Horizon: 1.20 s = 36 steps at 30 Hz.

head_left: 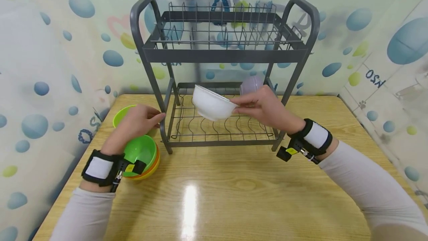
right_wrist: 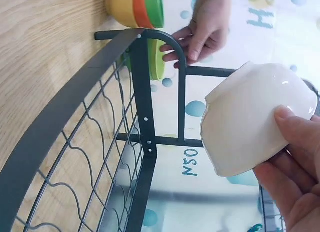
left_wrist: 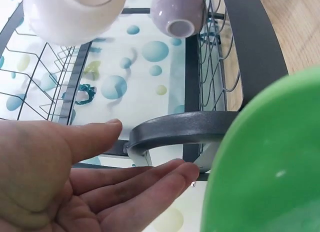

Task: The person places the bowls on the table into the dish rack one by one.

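My right hand (head_left: 267,107) pinches the rim side of a white bowl (head_left: 214,104), thumb on its outer wall in the right wrist view. The tilted bowl hangs above the lower tier of a grey two-tier dish rack (head_left: 227,55). At the rack's left front post, my left hand (head_left: 142,120) has its fingers extended beside the metal (left_wrist: 182,126); whether they touch it I cannot tell. Below that hand stands a stack of bowls with a green bowl (head_left: 142,153) on top. A lilac bowl (head_left: 250,84) sits at the right of the lower tier.
A lime-green bowl (head_left: 122,114) stands behind the stack, partly hidden by my left hand. The rack's wire upper tier (head_left: 220,42) spans above the lower one. A wooden table (head_left: 234,192) carries everything, with a patterned wall covering (head_left: 80,70) behind and beside it.
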Tool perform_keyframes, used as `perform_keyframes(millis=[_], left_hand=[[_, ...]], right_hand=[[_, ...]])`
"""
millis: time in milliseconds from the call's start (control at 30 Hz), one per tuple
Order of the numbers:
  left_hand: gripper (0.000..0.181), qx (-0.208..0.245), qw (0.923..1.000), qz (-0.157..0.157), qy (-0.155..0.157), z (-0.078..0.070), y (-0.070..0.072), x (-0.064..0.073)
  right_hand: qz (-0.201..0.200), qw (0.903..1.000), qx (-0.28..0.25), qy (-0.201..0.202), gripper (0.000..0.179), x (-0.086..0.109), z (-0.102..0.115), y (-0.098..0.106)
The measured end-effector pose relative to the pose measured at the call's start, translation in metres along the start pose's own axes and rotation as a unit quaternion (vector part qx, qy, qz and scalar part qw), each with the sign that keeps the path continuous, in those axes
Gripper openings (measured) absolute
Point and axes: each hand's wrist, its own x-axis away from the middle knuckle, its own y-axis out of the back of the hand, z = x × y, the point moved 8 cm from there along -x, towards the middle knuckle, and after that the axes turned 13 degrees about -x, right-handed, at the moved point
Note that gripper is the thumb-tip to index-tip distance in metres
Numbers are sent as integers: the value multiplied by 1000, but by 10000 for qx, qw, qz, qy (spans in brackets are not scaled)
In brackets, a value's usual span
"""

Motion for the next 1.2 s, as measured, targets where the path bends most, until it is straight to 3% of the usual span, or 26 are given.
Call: perform_keyframes(millis=[233, 467, 633, 767, 833, 967, 1200], left_hand=[[35, 265, 9994, 222, -28, 1, -5, -4], [35, 684, 9963, 524, 71, 3, -11, -6], [40, 890, 9936, 671, 169, 5, -13, -6], [40, 941, 9932, 670, 172, 5, -13, -5], [40, 958, 9930, 670, 169, 5, -14, -6], [40, 936, 9933, 651, 185, 6, -14, -6], [40, 892, 9939, 619, 189, 7, -13, -7]], right_hand=[[-398, 9874, -937, -1210, 33, -19, -33, 13], [-862, 9590, -1754, -2054, 41, -35, -58, 24], [-1265, 9288, -2355, -2567, 48, -41, -77, 27], [-1590, 9068, -2736, -2787, 48, -43, -91, 29], [-1706, 9006, -2868, -2786, 46, -44, -96, 30], [-1804, 8950, -3073, -2683, 45, -47, -107, 29], [-1872, 8779, -3187, -3044, 49, -40, -132, 25]])
